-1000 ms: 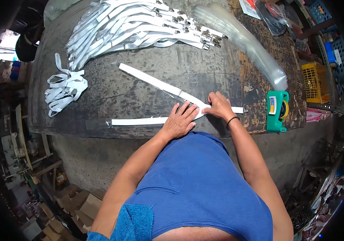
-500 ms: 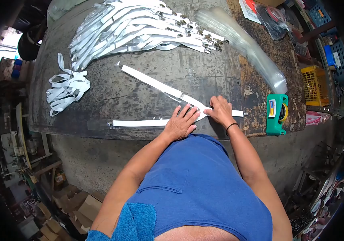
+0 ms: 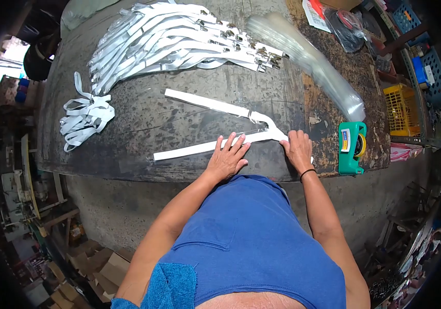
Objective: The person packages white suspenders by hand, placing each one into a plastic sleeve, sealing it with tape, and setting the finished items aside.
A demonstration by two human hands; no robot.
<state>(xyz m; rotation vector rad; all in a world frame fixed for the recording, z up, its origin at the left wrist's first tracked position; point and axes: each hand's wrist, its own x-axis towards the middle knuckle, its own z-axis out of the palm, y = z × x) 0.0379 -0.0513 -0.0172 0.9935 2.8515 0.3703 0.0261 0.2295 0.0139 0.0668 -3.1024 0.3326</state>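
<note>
A pair of white Y-shaped suspenders (image 3: 188, 149) lies on the dark worktable, its two straps fanned out to the left. My left hand (image 3: 227, 158) rests on the lower strap, fingers spread and flat. Just right of the joint, my right hand (image 3: 298, 151) has its fingers and thumb closed over the single strap, hiding most of that end. The upper strap bends near the joint, beside a small metal slider. Behind my hands is a large pile of white suspenders (image 3: 174, 44) with metal clips, and a bundle of white straps (image 3: 87, 117) sits on the left.
A green tape dispenser (image 3: 348, 149) with yellow tape stands right of my right hand. Clear plastic sleeves (image 3: 315, 64) stretch across the table's right side. A yellow crate (image 3: 403, 109) is beyond the right edge. The table's front edge runs close to my body.
My right hand has shifted right with the joint, pulling the suspenders along. Both straps' left ends have moved right, and the upper strap now bends near the joint. My left hand stays nearly in place.
</note>
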